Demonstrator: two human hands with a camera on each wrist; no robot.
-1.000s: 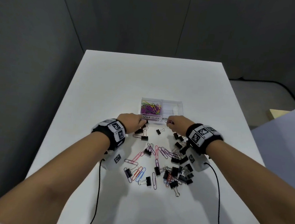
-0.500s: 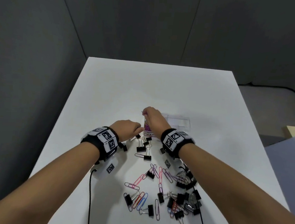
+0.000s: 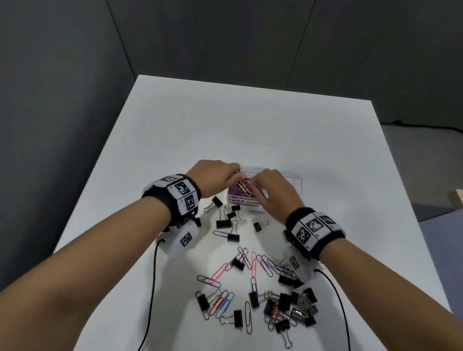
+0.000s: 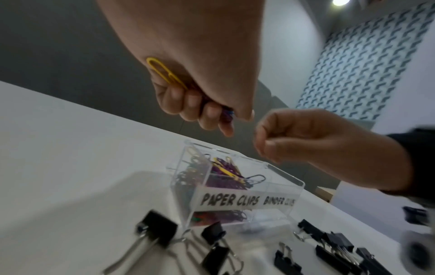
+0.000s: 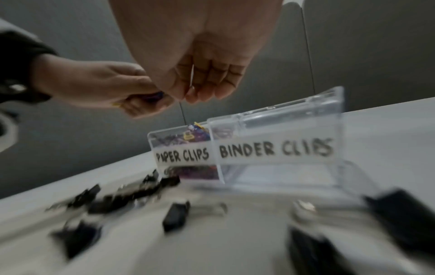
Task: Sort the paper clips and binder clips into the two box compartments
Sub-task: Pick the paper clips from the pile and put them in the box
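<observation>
The clear two-part box (image 3: 293, 180) stands mid-table, labelled PAPER CLIPS and BINDER CLIPS (image 5: 275, 148). Its left compartment (image 4: 226, 171) holds several coloured paper clips; the right one looks bare. My left hand (image 3: 234, 175) hovers over the left compartment. In the left wrist view its curled fingers (image 4: 223, 119) grip several paper clips, with a yellow one (image 4: 164, 72) sticking out. My right hand (image 3: 253, 182) is just beside it, fingertips (image 5: 195, 94) bunched against the thumb. Whether they hold anything is unclear.
Black binder clips (image 3: 223, 224) lie just in front of the box. A mixed heap of binder clips (image 3: 289, 304) and coloured paper clips (image 3: 223, 302) is spread nearer me. Two black cables (image 3: 151, 293) trail off the wristbands. The table's far half is bare white.
My left hand rose from the table in front of the box to above the paper-clip compartment, carrying clips. My right hand went from the table to over the box and drew slightly right.
</observation>
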